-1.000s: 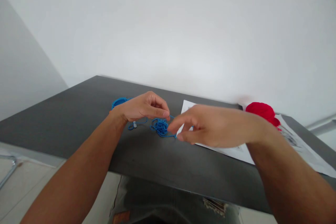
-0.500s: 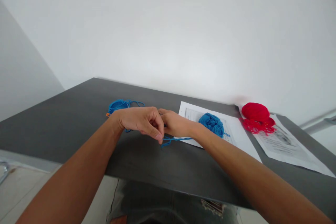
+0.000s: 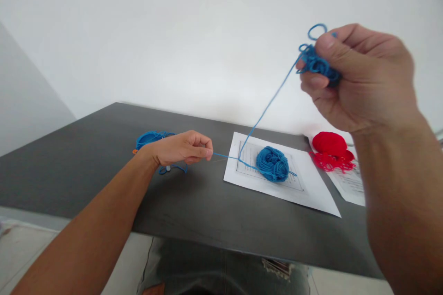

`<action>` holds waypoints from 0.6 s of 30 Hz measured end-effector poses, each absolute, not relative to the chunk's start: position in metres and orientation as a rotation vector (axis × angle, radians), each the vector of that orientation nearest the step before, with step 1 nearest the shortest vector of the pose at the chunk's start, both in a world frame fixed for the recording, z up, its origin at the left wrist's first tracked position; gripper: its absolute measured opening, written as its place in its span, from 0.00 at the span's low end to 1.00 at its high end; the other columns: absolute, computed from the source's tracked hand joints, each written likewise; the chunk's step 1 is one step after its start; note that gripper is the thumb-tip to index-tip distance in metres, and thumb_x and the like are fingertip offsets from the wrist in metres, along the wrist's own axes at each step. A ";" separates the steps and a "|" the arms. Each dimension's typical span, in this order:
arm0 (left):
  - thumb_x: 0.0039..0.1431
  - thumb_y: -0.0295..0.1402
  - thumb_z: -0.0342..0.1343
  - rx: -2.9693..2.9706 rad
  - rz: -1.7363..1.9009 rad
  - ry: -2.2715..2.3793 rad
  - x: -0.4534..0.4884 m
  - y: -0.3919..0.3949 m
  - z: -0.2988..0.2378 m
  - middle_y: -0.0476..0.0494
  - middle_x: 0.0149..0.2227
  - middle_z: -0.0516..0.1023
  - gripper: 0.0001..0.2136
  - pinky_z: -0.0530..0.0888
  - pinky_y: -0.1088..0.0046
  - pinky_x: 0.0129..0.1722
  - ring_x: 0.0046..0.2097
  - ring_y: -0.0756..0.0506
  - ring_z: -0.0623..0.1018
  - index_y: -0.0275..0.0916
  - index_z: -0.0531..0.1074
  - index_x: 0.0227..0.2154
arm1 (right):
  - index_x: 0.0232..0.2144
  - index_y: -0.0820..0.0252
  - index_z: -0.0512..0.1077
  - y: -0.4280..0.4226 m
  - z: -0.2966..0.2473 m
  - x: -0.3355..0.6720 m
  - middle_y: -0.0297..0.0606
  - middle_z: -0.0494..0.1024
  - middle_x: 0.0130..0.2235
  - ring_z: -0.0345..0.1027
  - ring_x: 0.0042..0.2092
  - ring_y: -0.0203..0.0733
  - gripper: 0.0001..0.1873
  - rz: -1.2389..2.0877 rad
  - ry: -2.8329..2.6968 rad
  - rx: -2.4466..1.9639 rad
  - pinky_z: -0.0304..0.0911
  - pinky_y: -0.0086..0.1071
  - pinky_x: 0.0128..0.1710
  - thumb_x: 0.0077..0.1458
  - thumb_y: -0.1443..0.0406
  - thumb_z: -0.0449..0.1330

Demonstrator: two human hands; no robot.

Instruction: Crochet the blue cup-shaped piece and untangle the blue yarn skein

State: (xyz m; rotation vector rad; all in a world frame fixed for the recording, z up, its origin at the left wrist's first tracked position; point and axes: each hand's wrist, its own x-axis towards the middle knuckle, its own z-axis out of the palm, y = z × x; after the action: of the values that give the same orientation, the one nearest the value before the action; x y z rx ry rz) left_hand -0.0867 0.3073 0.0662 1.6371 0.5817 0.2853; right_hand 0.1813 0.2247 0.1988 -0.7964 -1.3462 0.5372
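Note:
My right hand point(image 3: 360, 78) is raised high at the upper right, closed on a small tangle of blue yarn point(image 3: 316, 62). A blue strand point(image 3: 266, 106) runs from that tangle down to the table. My left hand point(image 3: 182, 147) rests low on the dark table point(image 3: 104, 156), pinching the strand's other stretch between thumb and fingers. A ball of blue yarn point(image 3: 273, 163) lies on a printed white sheet point(image 3: 311, 191) between my hands. A flatter coil of blue yarn point(image 3: 148, 138) sits just behind my left wrist.
A red yarn ball point(image 3: 328, 144) with loose red loops lies on a second printed sheet point(image 3: 349, 184) at the right. The table's front edge runs close to my body, with my lap below it. A plain white wall stands behind.
My right hand lifted from the table up to the right, carrying the blue tangle and drawing the strand taut. My left hand stayed low, pinching the yarn.

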 end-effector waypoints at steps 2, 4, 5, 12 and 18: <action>0.57 0.43 0.68 1.596 0.351 0.597 -0.085 0.307 0.067 0.57 0.17 0.58 0.16 0.49 0.79 0.19 0.20 0.56 0.53 0.36 0.72 0.26 | 0.23 0.59 0.74 0.209 0.206 0.178 0.38 0.74 0.26 0.64 0.26 0.34 0.16 0.518 -1.290 -0.784 0.51 0.28 0.20 0.63 0.74 0.61; 0.56 0.44 0.70 1.558 0.395 0.604 -0.084 0.307 0.067 0.58 0.17 0.56 0.17 0.49 0.80 0.20 0.20 0.56 0.52 0.36 0.73 0.27 | 0.23 0.58 0.76 0.198 0.208 0.174 0.38 0.75 0.27 0.64 0.26 0.34 0.17 0.501 -1.277 -0.806 0.53 0.28 0.20 0.64 0.73 0.62; 0.55 0.44 0.70 1.540 0.411 0.604 -0.084 0.308 0.067 0.59 0.16 0.56 0.17 0.49 0.80 0.20 0.20 0.56 0.52 0.36 0.73 0.27 | 0.23 0.58 0.77 0.193 0.208 0.172 0.38 0.75 0.27 0.64 0.26 0.34 0.17 0.499 -1.272 -0.819 0.53 0.28 0.19 0.64 0.73 0.62; 0.54 0.45 0.72 1.442 0.540 0.559 -0.082 0.310 0.064 0.59 0.16 0.56 0.18 0.49 0.80 0.20 0.20 0.57 0.52 0.34 0.75 0.28 | 0.28 0.54 0.75 0.174 0.180 0.145 0.31 0.79 0.27 0.65 0.21 0.31 0.07 0.754 -1.514 -0.925 0.53 0.26 0.14 0.57 0.69 0.67; 0.53 0.44 0.72 1.405 0.649 0.498 -0.081 0.306 0.067 0.59 0.16 0.55 0.17 0.49 0.79 0.19 0.20 0.57 0.51 0.34 0.77 0.30 | 0.32 0.54 0.74 0.200 0.099 0.106 0.35 0.78 0.32 0.74 0.34 0.43 0.06 0.483 -2.354 -1.313 0.68 0.37 0.36 0.60 0.64 0.68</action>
State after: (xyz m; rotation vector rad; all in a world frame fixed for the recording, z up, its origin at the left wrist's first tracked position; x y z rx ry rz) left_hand -0.0809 0.3056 0.0668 1.4046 0.4984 0.6488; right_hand 0.1062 0.1996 0.0990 -1.3133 -2.3540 0.4834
